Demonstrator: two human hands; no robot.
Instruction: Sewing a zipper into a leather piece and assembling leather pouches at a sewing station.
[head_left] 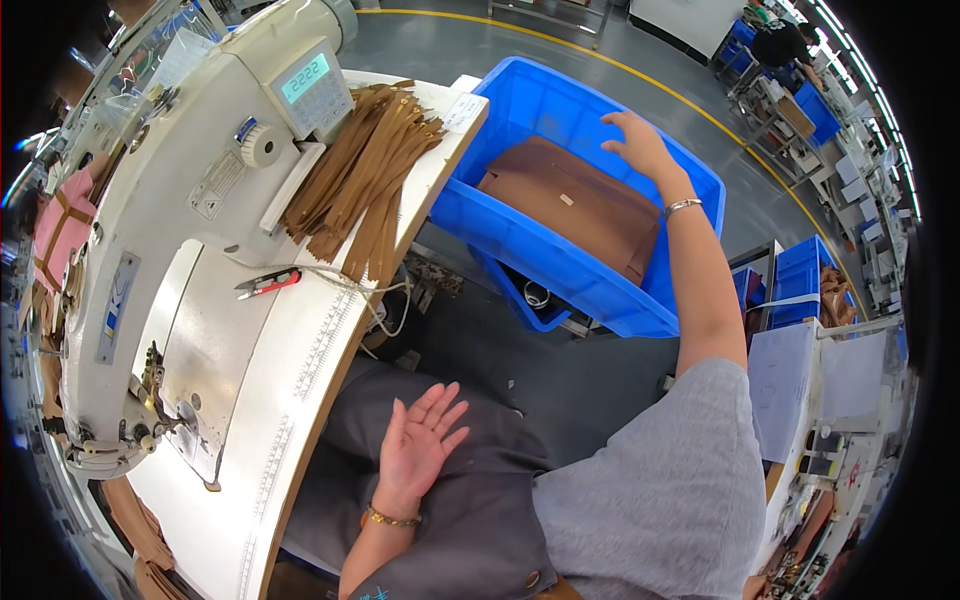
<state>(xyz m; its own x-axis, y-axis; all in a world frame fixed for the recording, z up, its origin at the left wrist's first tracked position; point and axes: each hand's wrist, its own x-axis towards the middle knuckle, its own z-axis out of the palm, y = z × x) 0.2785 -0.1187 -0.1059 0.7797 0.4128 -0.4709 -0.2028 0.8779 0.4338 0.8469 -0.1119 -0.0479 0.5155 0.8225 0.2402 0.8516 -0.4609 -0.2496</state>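
Note:
My right hand point(640, 145) reaches out over the far right rim of a blue plastic bin point(690, 165), its fingers spread and nothing in them. Inside the bin lie flat brown panels point(570, 205) with a small pale tag on top; my fingers look apart from them. Above my lap, my left hand point(422, 440) is held palm up, fingers stretched and holding nothing. It is to the right of the sewing table's point(290, 400) front edge. A bundle of brown zippers point(365, 165) rests on the table beside the bin.
A white industrial sewing machine point(130, 230) fills the left side. Red-handled thread snips point(268, 284) and a looping white cable point(405, 300) lie near the table edge. Another blue bin point(800, 275) stands at the right. Far off, a person point(783, 45) bends over a workbench.

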